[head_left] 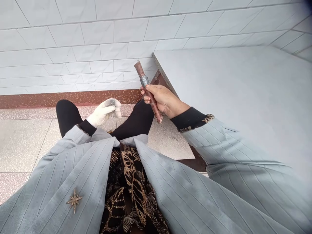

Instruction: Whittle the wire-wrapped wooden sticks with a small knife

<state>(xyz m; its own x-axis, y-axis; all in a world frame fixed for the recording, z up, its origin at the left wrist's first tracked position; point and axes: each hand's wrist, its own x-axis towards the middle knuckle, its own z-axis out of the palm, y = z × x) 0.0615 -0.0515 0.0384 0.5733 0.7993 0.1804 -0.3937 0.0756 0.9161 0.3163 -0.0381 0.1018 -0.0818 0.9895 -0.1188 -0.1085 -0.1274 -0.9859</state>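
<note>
My right hand (162, 99) is closed round a short reddish-brown wooden stick (154, 105), held tilted with its upper end leaning left. Grey metal wire (144, 80) is wound in a tight band round the stick, just above my fingers. A thin loose strand (126, 100) runs in a curve from near the stick towards my left hand (106, 110), which wears a white knitted glove. The gloved fingers are bent together on the thin wire; their exact grip on it is hard to make out. Both hands are above my knees, apart from each other.
A pale grey tabletop (231, 87) stands at my right, with a brown support below its edge. White wall tiles (97, 35) rise ahead above a brown skirting strip (36, 98). Speckled floor tiles (21, 139) lie under my legs in black trousers (69, 115).
</note>
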